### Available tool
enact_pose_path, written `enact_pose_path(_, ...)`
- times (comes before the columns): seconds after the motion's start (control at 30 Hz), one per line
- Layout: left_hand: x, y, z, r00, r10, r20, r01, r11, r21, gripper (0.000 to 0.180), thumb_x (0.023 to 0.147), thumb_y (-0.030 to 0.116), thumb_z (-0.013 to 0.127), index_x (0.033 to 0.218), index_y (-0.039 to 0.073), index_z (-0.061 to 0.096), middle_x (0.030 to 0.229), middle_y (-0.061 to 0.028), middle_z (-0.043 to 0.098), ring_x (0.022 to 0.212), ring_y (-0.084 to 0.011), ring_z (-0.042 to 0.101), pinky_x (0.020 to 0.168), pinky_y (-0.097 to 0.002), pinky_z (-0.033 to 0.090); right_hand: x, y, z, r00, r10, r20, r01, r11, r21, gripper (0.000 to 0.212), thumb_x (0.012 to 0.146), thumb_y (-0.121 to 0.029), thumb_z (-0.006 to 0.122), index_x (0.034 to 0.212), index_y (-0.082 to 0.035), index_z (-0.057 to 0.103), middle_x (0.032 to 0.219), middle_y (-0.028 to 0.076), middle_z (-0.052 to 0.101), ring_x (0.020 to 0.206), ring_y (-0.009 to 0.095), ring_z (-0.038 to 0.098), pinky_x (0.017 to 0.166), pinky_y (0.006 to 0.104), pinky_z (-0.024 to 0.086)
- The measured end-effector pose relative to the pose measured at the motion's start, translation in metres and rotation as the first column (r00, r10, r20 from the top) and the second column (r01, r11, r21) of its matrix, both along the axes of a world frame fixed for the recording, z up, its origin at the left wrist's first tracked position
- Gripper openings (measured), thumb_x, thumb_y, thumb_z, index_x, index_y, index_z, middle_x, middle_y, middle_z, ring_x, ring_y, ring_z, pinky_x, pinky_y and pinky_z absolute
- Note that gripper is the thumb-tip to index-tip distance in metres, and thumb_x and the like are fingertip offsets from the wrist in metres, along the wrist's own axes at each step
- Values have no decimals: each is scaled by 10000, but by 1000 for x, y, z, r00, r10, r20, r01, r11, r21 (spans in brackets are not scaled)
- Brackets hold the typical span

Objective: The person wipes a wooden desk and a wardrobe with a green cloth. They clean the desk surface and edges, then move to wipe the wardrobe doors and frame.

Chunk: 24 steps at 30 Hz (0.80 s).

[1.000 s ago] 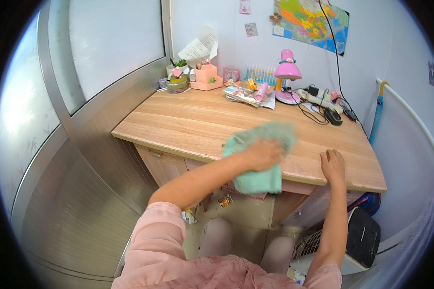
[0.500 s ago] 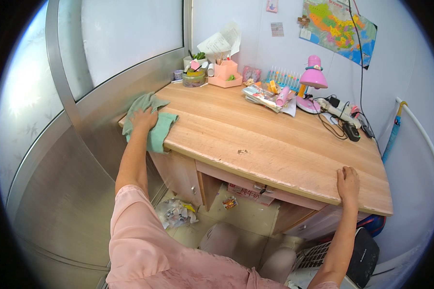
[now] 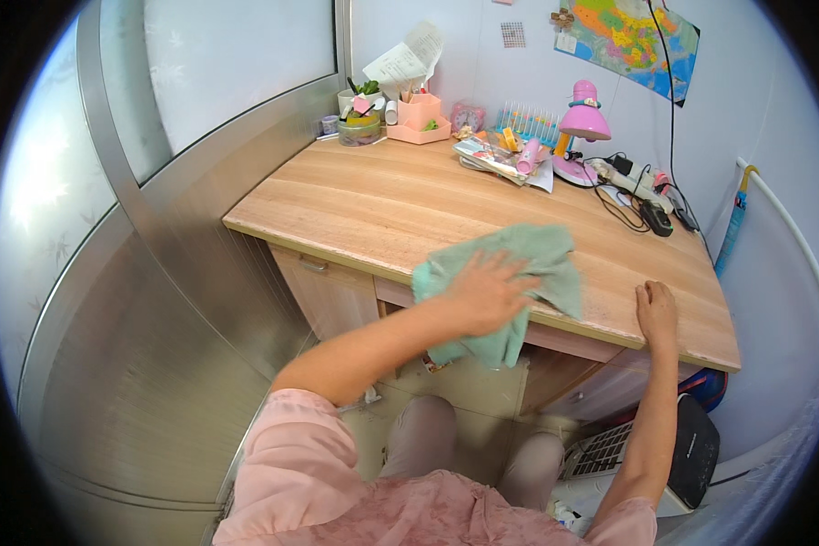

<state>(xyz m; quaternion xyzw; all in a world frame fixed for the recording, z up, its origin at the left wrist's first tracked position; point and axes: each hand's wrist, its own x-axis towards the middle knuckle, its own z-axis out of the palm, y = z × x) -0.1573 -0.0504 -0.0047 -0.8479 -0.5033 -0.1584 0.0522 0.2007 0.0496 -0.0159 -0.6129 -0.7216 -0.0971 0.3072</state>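
The cloth point(image 3: 551, 264) has swung from the left end of the table point(image 3: 355, 200) to the middle of its front edge, where part hangs over, so a different stretch now lies beneath. The left hand point(image 3: 491, 291) is spread on it. The right hand point(image 3: 657, 314) rests near the front right; I can't tell whether its bent fingers grip. Books point(image 3: 493, 162), lamp point(image 3: 587, 120) and power strip point(image 3: 642, 185) obstruct the back.
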Motion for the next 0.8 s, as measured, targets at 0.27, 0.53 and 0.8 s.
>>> enact_pose_path(0.27, -363, 7, -22, 517, 827, -218, -847, 532, 8, 502, 994, 382, 283, 1334, 104, 527, 1454, -163, 428, 1322, -377, 410, 1117, -520, 267, -12, -2, 1, 999, 27, 18, -27, 999, 19, 349, 923, -293, 544, 1057, 15, 642, 1090, 205, 612, 1046, 382, 561, 916, 446, 432)
enact_pose_path(0.53, -140, 13, -18, 841, 541, 24, -539, 832, 129, 276, 938, 221, 460, 983, 26, 651, 1116, -233, 605, 1064, -374, 574, 926, -501, 435, -11, -5, 3, 993, -76, 93, 76, 997, 1, 358, 938, -305, 511, 1075, 2, 634, 1116, 210, 608, 1064, 398, 552, 933, 468, 424)
enact_pose_path(0.8, 75, -8, -33, 977, -211, 13, 180, 863, 472, 537, 826, 352, 652, 1322, 178, 541, 1330, -149, 537, 1216, -369, 503, 1020, -543, 371, -5, -3, 6, 1000, 24, 20, -23, 999, -27, 376, 931, -306, 522, 1069, 23, 640, 1137, 215, 607, 1055, 388, 560, 926, 451, 429)
